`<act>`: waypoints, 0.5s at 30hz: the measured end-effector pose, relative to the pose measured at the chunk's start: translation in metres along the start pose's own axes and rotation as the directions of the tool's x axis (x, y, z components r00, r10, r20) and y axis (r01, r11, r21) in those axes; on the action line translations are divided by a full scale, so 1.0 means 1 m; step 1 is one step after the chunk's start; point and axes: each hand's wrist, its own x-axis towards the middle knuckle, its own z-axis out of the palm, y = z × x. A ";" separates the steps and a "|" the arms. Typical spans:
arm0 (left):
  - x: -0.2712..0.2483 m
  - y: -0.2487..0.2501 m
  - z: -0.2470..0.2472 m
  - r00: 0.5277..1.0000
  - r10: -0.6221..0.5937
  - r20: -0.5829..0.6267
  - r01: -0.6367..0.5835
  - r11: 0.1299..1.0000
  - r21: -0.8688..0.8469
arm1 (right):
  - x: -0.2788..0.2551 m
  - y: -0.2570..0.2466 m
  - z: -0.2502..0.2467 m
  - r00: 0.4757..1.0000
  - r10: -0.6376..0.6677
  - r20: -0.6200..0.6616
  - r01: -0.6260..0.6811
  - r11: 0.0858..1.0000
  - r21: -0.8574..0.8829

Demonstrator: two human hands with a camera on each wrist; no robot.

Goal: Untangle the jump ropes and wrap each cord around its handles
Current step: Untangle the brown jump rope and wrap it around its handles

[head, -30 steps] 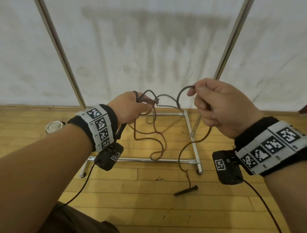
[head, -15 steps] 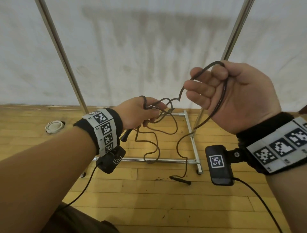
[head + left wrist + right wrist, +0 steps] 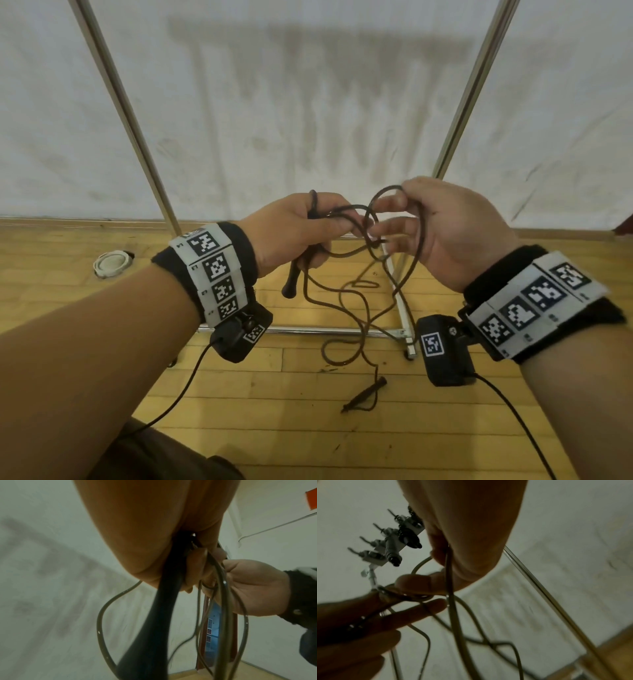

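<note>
My left hand (image 3: 301, 229) grips a black jump-rope handle (image 3: 294, 279) that points down from the fist, with loops of dark brown cord (image 3: 349, 308) bunched in the same grip. The handle (image 3: 154, 622) fills the middle of the left wrist view. My right hand (image 3: 445, 233) pinches a loop of that cord (image 3: 383, 195) between thumb and fingers, close against the left hand. The cord (image 3: 452, 608) runs down past the right palm. More cord hangs in tangled loops to the floor, where a second black handle (image 3: 364, 394) lies.
A metal frame (image 3: 404, 308) with slanted poles stands on the wooden floor (image 3: 274, 411) against a white fabric backdrop (image 3: 308, 102). A white round object (image 3: 111, 263) lies on the floor at the left. Camera cables hang from both wrists.
My right hand came down and left from its raised position, bringing its loop next to the left hand. The handle on the floor shifted right as the cord slackened.
</note>
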 end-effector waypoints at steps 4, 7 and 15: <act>-0.001 0.003 0.003 1.000 -0.021 -0.008 0.020 0.996 -0.082 | -0.002 0.006 -0.005 0.989 -0.144 -0.010 0.106 0.770 -0.629; 0.001 0.007 0.003 0.998 -0.034 -0.051 0.021 0.971 -0.236 | -0.003 0.004 -0.006 0.975 -0.217 0.043 0.166 0.592 -0.789; 0.006 0.006 0.006 0.999 -0.033 -0.002 0.033 0.999 -0.024 | -0.001 0.010 0.004 0.990 -0.095 0.104 0.141 0.592 -0.794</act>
